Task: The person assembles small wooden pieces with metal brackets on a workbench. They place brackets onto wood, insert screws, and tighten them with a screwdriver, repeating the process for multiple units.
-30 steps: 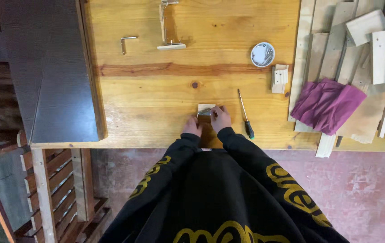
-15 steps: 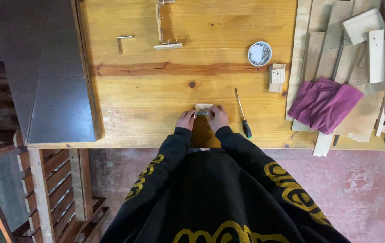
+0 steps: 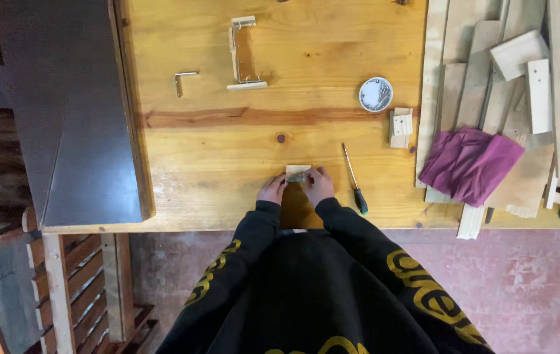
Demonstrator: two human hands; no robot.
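Observation:
My left hand point(image 3: 271, 189) and my right hand point(image 3: 320, 184) rest on the wooden table point(image 3: 227, 144) close to its near edge. Between them they hold a small pale wooden block point(image 3: 297, 171) with a small metal part on its near side. A brown wooden piece point(image 3: 298, 208) lies flat under the hands and reaches to the table edge. A screwdriver point(image 3: 354, 179) with a dark handle lies just right of my right hand.
Farther back are a small wooden frame assembly point(image 3: 245, 56), a metal L-shaped bracket point(image 3: 183, 80), a round white dish of nails point(image 3: 375, 94) and small stacked wood blocks point(image 3: 400, 126). At right lie planks point(image 3: 463, 72) and a magenta cloth point(image 3: 468, 163). A dark panel point(image 3: 70, 111) lies at left.
Both hands and the small block have stayed in the same spot on the table; only the view has shifted slightly.

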